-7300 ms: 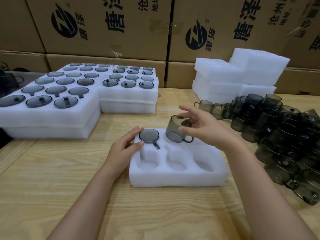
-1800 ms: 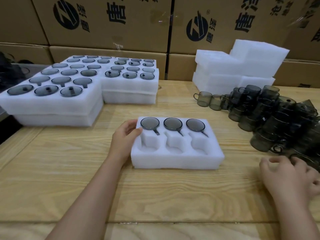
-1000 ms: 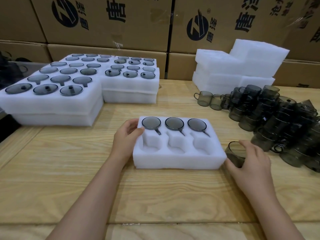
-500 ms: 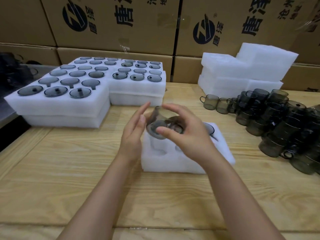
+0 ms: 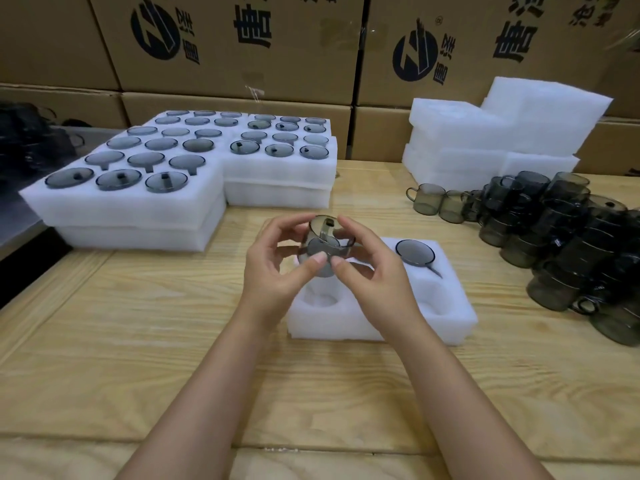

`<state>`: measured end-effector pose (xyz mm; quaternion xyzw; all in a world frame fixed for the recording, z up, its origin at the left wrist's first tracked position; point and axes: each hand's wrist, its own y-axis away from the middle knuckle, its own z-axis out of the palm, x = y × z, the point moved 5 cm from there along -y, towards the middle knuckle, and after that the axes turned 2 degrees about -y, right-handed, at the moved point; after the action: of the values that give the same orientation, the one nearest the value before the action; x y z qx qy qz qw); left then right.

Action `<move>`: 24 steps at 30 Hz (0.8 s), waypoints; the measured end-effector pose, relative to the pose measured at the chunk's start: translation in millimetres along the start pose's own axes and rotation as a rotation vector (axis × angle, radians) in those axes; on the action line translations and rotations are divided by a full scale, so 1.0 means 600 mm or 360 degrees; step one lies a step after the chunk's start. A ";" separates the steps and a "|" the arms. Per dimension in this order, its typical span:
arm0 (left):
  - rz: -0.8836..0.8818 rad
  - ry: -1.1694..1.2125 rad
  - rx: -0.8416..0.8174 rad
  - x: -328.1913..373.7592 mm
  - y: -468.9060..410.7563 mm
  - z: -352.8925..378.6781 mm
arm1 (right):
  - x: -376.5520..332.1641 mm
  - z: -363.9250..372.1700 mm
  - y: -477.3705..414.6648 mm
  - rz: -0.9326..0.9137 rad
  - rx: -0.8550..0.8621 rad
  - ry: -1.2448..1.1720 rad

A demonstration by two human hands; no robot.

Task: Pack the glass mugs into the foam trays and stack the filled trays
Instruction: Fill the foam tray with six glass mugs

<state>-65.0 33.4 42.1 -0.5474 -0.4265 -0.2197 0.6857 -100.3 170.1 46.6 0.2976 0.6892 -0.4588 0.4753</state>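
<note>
Brought up from the desk at 3 o'clock, now pinched by fingertips of left hand and right hand: mug, above the tray at 12 o'clock, seemingly being turned mouth-down to match the seated mug at 1 o'clock.

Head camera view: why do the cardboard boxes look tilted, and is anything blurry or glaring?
Head view: the wide-angle lens leans the cardboard boxes outward near the edges; the left hand, right hand and held glass mug look slightly soft, probably motion; light is even, shadows faint.
</note>
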 end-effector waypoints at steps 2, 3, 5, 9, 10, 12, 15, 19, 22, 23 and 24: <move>-0.0034 0.0133 -0.0073 -0.002 0.000 0.002 | 0.004 0.002 0.002 0.0037 -0.0032 -0.0003; -0.0038 0.0184 -0.0081 -0.004 0.000 0.002 | 0.005 0.001 0.002 0.0057 -0.0048 0.0006; -0.0081 0.0268 0.0015 -0.008 0.000 -0.003 | 0.005 0.000 0.002 0.0070 -0.0091 0.0109; -0.0276 0.0344 0.0392 -0.019 -0.004 -0.028 | 0.002 0.007 0.007 0.0024 -0.0155 0.0465; -0.0309 0.0298 0.0406 -0.021 -0.004 -0.029 | 0.002 0.009 0.008 0.0022 -0.0127 0.0515; -0.0361 0.0193 0.0363 -0.024 -0.003 -0.021 | 0.001 0.014 0.010 0.0017 -0.0039 0.0577; -0.0378 0.0039 0.0295 -0.027 0.002 -0.004 | 0.000 0.026 0.013 -0.0061 0.0012 0.0700; -0.0365 -0.0022 0.0368 -0.029 0.001 -0.007 | 0.007 0.033 0.013 -0.0066 -0.0060 0.0786; -0.0371 -0.0036 0.0390 -0.031 0.000 -0.009 | 0.013 0.033 0.011 -0.0045 -0.0112 0.1001; -0.0384 -0.0054 0.0367 -0.032 0.000 -0.008 | 0.015 0.032 0.011 -0.0022 -0.0099 0.1063; -0.0396 -0.0077 0.0334 -0.033 -0.001 -0.006 | 0.016 0.030 0.010 -0.0003 -0.0086 0.1099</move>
<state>-74.8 26.8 25.7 -0.4210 -0.5279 -0.2439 0.6961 -91.7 155.7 33.4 0.4219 0.8216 -0.3129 0.2213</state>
